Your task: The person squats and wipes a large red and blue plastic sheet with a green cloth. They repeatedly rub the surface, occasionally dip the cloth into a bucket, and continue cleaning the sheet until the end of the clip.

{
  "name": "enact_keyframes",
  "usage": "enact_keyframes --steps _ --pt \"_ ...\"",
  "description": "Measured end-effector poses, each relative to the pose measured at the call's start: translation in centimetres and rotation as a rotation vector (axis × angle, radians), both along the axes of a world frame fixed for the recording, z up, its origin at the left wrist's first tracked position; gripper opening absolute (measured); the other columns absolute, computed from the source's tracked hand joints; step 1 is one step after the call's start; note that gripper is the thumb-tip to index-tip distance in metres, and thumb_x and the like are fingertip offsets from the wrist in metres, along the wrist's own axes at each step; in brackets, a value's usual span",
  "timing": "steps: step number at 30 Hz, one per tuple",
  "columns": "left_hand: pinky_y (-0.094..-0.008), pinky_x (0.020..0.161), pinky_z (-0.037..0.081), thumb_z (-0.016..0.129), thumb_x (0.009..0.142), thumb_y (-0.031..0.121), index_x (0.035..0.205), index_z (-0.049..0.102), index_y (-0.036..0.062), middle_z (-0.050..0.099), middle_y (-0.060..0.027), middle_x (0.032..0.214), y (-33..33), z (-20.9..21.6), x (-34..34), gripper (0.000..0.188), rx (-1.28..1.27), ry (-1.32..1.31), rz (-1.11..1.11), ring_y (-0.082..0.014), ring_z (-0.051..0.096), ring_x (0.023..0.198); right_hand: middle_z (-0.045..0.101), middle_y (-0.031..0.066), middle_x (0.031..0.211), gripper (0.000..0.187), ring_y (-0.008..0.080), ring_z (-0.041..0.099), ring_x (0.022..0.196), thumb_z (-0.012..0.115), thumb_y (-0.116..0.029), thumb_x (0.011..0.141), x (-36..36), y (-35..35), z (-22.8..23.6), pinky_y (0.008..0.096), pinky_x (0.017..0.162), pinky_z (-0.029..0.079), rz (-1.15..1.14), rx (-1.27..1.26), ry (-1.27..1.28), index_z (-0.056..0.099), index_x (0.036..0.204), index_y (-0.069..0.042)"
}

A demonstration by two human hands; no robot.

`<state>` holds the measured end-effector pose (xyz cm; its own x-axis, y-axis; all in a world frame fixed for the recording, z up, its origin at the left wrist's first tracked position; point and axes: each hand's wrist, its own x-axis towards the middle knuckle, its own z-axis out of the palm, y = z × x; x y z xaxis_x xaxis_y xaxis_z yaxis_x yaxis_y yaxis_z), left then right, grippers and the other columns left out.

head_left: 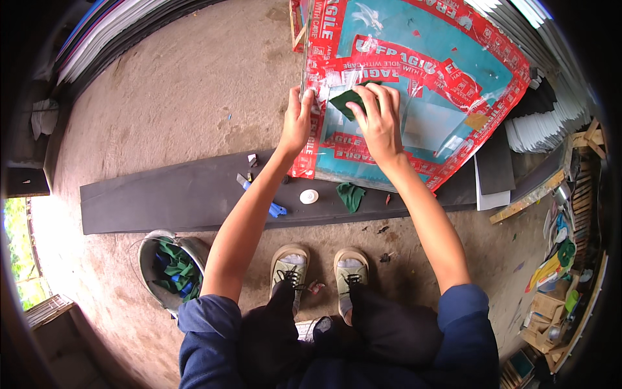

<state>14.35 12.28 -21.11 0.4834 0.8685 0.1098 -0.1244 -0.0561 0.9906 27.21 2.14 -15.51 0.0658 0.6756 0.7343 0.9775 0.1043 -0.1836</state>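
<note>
A large flat turquoise panel (489, 61), wrapped in clear film and edged with red printed tape (315, 146), stands tilted in front of me. My left hand (297, 122) grips its left edge, fingers closed round the side. In my right hand (383, 124) is a folded dark green cloth (341, 106), pressed against the panel's face over the taped area. On the black mat (149, 198) below lie another green cloth (351, 197), a small white round container (309, 196) and a blue-handled tool (277, 210) partly hidden by my left forearm.
A bucket (146, 262) holding green and blue cloth scraps stands left of my feet. Stacked sheets (541, 126) lean at the far right, and more stacked sheets (123, 29) lie at the upper left. Wooden shelving with clutter (551, 308) lines the right side.
</note>
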Motion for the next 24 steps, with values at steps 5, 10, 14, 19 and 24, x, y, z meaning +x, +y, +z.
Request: enact_keyframes --steps 5,10,14,19,24 --pt "-0.0288 0.074 0.043 0.039 0.097 0.032 0.115 0.041 0.0018 0.057 -0.0084 0.090 0.2 -0.5 0.0 0.036 0.016 -0.004 -0.025 -0.0124 0.050 0.080 0.057 0.0023 0.086 0.019 0.0198 0.054 0.088 0.061 -0.005 0.063 1.7 -2.3 -5.2 0.0286 0.072 0.050 0.420 -0.388 -0.459 0.059 0.082 -0.006" --pt "-0.0293 0.078 0.042 0.039 0.097 0.033 0.116 0.041 0.0015 0.056 -0.0094 0.092 0.0 -0.1 -0.2 0.037 0.050 -0.017 0.041 -0.0132 0.049 0.083 0.059 -0.0014 0.084 0.011 0.0179 0.053 0.079 0.061 -0.011 0.066 5.2 1.5 3.3 0.0326 0.071 0.044 0.186 0.042 -0.475 0.059 0.077 -0.012" --pt "-0.0300 0.079 0.043 0.040 0.096 0.034 0.116 0.041 0.0014 0.059 -0.0113 0.094 0.7 -0.4 -0.1 0.038 -0.007 0.061 -0.036 -0.0152 0.052 0.086 0.058 -0.0045 0.082 0.008 0.0158 0.051 0.082 0.057 -0.011 0.070 2.6 1.3 -0.7 0.0359 0.070 0.037 0.039 0.055 -0.374 0.058 0.077 -0.014" --pt "-0.0312 0.078 0.043 0.039 0.097 0.034 0.116 0.041 0.0022 0.059 -0.0123 0.093 0.1 0.0 -0.5 0.038 0.035 0.062 0.005 -0.0166 0.053 0.086 0.056 -0.0062 0.081 0.012 0.0147 0.051 0.084 0.058 -0.011 0.068 3.5 0.0 0.2 0.0342 0.072 0.036 0.164 -0.115 -0.637 0.059 0.079 -0.015" --pt "-0.0305 0.083 0.040 0.038 0.097 0.033 0.117 0.040 0.0026 0.057 -0.0120 0.098 -0.5 0.3 0.2 0.037 0.037 0.042 0.015 -0.0162 0.051 0.090 0.058 -0.0104 0.084 0.013 0.0124 0.052 0.088 0.062 -0.013 0.071 5.2 -3.4 -2.9 0.0343 0.073 0.034 -0.041 -0.044 -0.502 0.061 0.083 -0.019"
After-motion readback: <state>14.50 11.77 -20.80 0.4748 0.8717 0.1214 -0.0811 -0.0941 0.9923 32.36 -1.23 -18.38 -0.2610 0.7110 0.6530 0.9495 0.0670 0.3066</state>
